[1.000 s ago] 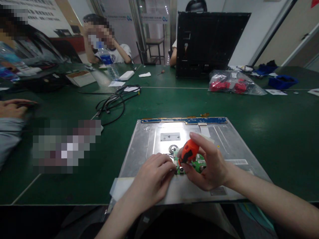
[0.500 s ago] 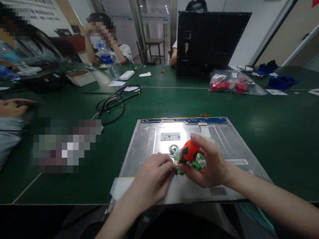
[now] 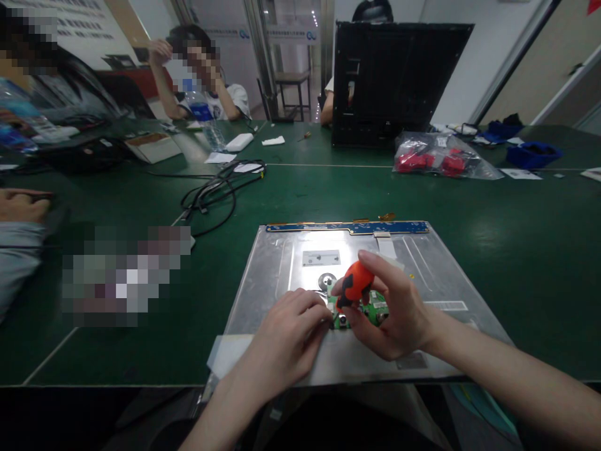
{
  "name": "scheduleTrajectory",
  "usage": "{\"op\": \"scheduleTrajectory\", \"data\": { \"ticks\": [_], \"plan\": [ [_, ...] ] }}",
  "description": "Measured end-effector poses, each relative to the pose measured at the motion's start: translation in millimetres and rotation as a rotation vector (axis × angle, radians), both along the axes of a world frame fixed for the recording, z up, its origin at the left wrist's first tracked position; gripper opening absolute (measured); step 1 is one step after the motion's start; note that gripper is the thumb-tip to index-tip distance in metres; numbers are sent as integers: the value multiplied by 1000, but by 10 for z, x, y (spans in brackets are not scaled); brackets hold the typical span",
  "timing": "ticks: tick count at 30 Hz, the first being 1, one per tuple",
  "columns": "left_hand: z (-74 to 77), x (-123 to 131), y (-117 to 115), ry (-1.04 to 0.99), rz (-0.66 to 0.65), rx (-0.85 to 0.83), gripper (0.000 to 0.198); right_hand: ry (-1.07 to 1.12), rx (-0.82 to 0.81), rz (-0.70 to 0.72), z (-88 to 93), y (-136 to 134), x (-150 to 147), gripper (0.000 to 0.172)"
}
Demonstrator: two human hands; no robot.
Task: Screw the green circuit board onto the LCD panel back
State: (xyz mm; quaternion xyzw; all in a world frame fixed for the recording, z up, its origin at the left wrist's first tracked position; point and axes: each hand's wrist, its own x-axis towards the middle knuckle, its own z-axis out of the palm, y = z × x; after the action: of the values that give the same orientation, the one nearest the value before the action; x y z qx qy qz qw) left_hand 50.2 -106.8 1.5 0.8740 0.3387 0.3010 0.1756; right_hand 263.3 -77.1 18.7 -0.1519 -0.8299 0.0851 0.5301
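A flat metal display panel (image 3: 277, 282) lies face down in front of me, with a green circuit board (image 3: 378, 304) on its middle. My right hand (image 3: 399, 310) grips the red-orange and black handle of a screwdriver (image 3: 357, 280), held tilted over the board; its tip is hidden. At the board's left edge, my left hand (image 3: 293, 332) rests on the panel with fingers curled together, and whatever they pinch is out of sight. A blue circuit strip (image 3: 319, 227) runs along the panel's far edge. A white ribbon cable (image 3: 385, 245) hangs from that strip towards the board.
Black cables (image 3: 206, 197) lie coiled left of the panel. A black monitor casing (image 3: 394, 81) stands at the back, beside a plastic bag with red items (image 3: 444, 156) and a blue tray (image 3: 534, 153). Another person's hand (image 3: 23, 205) is at the left; other people sit opposite.
My right fingers have shifted around the screwdriver handle, the thumb moving slightly right and down, uncovering more of the board. My left hand stays put. The person opposite has raised one hand outward.
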Motion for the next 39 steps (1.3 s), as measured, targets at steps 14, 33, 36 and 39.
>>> {"op": "scheduleTrajectory", "data": {
  "ticks": [14,33,36,39],
  "plan": [
    [2,-8,1,5,5,-4,17,-8,84,-98,24,16,-17,76],
    [4,-6,2,13,8,13,17,-7,17,-40,-14,4,-5,80],
    [8,-6,3,6,9,12,17,-5,50,-73,8,10,-14,75],
    [15,-3,2,2,8,8,17,-7,78,-92,28,19,-14,73]
  ]
}}
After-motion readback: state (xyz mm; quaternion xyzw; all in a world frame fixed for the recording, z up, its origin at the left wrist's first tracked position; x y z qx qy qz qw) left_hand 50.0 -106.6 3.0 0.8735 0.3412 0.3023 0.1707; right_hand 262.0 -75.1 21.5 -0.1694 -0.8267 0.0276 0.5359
